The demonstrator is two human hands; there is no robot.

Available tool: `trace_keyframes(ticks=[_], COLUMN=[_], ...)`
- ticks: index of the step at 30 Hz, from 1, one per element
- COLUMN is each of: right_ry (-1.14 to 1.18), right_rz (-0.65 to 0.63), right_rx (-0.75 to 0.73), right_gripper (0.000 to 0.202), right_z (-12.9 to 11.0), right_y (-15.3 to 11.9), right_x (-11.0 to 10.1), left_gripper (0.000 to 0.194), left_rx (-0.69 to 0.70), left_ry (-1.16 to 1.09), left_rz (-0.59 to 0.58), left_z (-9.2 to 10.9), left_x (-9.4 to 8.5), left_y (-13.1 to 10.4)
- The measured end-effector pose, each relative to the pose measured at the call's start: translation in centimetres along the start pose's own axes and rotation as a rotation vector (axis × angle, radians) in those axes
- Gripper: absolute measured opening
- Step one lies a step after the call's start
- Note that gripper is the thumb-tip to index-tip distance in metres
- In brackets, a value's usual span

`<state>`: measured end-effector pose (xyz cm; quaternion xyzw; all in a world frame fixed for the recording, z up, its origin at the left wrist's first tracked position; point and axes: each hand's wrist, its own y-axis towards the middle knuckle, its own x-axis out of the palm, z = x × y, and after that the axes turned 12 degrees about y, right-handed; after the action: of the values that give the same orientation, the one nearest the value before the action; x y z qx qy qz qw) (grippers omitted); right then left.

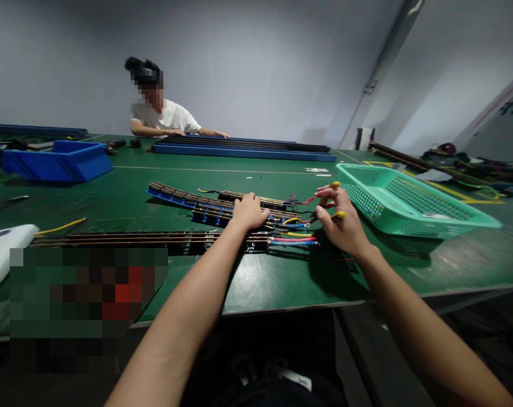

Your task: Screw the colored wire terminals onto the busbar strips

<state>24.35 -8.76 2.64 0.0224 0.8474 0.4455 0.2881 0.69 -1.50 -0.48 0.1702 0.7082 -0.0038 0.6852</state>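
Note:
On the green table, my left hand (250,212) rests with its fingers spread over a bundle of rails with blue backing (209,213). My right hand (340,217) is closed around yellow-handled pliers (339,215), at the wire ends to the right of the rails. A red-tipped wire (307,200) and yellow and blue wires (298,224) run toward the pliers; the jaws are hard to make out. Nearer me lies a long dark rail assembly (188,240) with red, yellow and blue wires at its right end.
A green mesh basket (409,220) stands right of my right hand. A blue bin (65,164) is at the back left, a white object (5,254) at the left. Across the table, a person (165,116) touches long blue and black rails (243,151).

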Motion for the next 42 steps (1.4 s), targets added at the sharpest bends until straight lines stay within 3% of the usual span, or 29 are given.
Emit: trace_keyframes(ticks=[8, 16, 18, 21, 25, 28, 32, 35, 38, 42], right_ry=[-0.022, -0.171, -0.199, -0.181, -0.096, -0.084, -0.082, -0.066, -0.059, -0.069], right_rz=[-0.305, -0.528, -0.487, -0.28, 0.015, 0.113, 0.16, 0.152, 0.134, 0.069], right_rx=[-0.065, -0.208, -0.203, -0.168, -0.21, -0.232, -0.228, -0.121, -0.018, -0.002], right_gripper=[0.014, 0.04, 0.034, 0.016, 0.024, 0.028, 0.025, 0.029, 0.035, 0.034], right_z=[1.7, 1.5, 1.3, 0.8, -0.5, -1.0, 0.9, 3.5, 5.7, 7.2], right_y=[-1.4, -2.2, -2.1, -1.7, 0.0, 2.4, 6.0, 7.3, 6.7, 4.9], right_x=[1.0, 1.2, 1.4, 1.6, 0.8, 0.3, 0.6, 1.4, 2.3, 3.4], left_gripper=[0.051, 0.05, 0.051, 0.053, 0.053, 0.052, 0.053, 0.052, 0.052, 0.053], left_rx=[-0.012, -0.007, -0.001, -0.002, -0.003, -0.003, 0.001, 0.0, -0.006, -0.004], left_ry=[0.01, 0.006, 0.009, 0.006, 0.007, 0.009, 0.01, 0.009, 0.008, 0.001], left_rz=[-0.009, -0.006, -0.002, -0.007, -0.003, -0.005, -0.009, -0.013, -0.017, -0.015], left_z=[0.1, 0.1, 0.1, 0.0, 0.0, 0.0, 0.0, 0.0, 0.0, 0.0], left_x=[-0.2, -0.2, -0.1, 0.0, 0.1, 0.1, -0.1, -0.2, -0.2, -0.2], left_y=[0.0, 0.0, 0.1, 0.1, 0.2, 0.1, 0.1, 0.1, 0.1, 0.0])
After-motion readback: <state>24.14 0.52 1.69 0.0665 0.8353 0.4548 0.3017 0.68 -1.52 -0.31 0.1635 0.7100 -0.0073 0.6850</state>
